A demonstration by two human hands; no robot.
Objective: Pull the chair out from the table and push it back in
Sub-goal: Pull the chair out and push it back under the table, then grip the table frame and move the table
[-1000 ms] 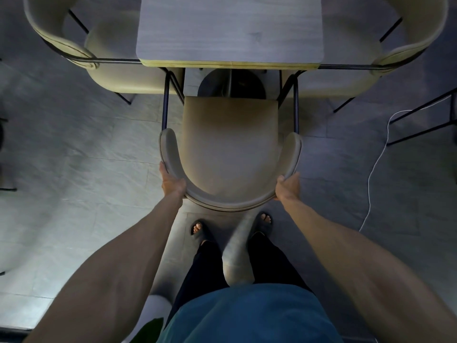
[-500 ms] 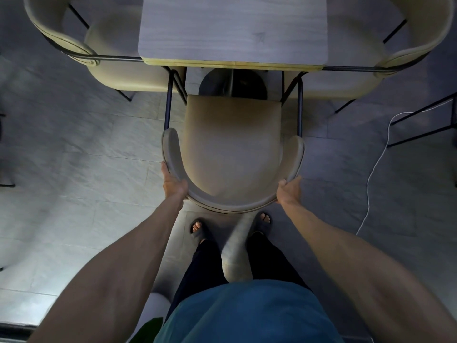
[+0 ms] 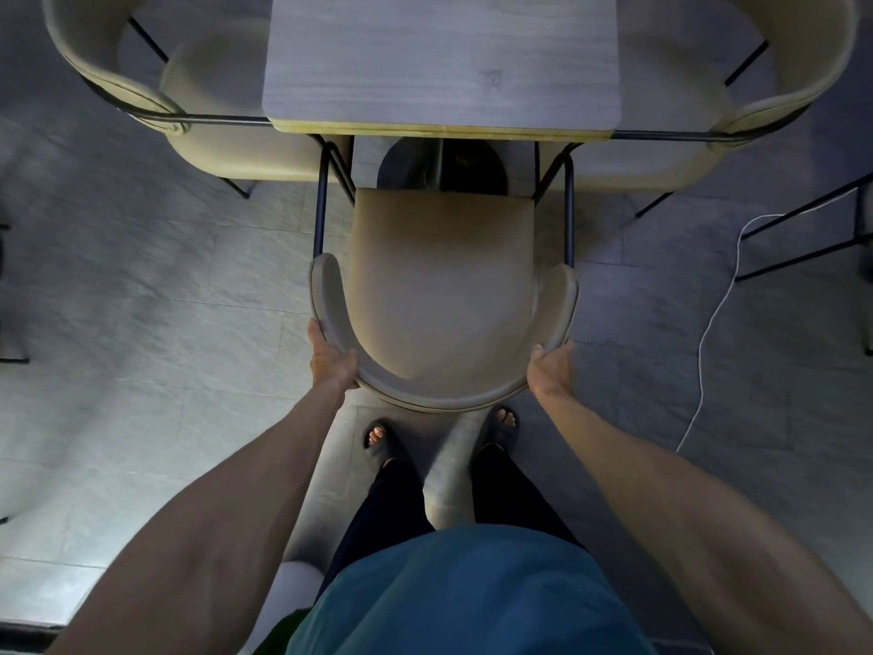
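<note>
A beige padded chair (image 3: 439, 286) with a curved wraparound back and thin black metal legs stands pulled out from the grey wood-grain surface (image 3: 439, 59), its seat front near that surface's pale edge. The left hand (image 3: 330, 361) and right hand (image 3: 550, 371) each clasp the back's curve, well apart. Grey tiled floor (image 3: 165, 347) lies open around the chair.

The beige curved-back chair (image 3: 444, 286) is showing a smooth, matt, leather-like covering, and its thin black legs (image 3: 320, 205) are looking like painted metal. The grey rectangular table (image 3: 439, 54) is showing matt wood grain. The grey tiled floor (image 3: 141, 323) is giving off a faint, stone-like sheen.
</note>
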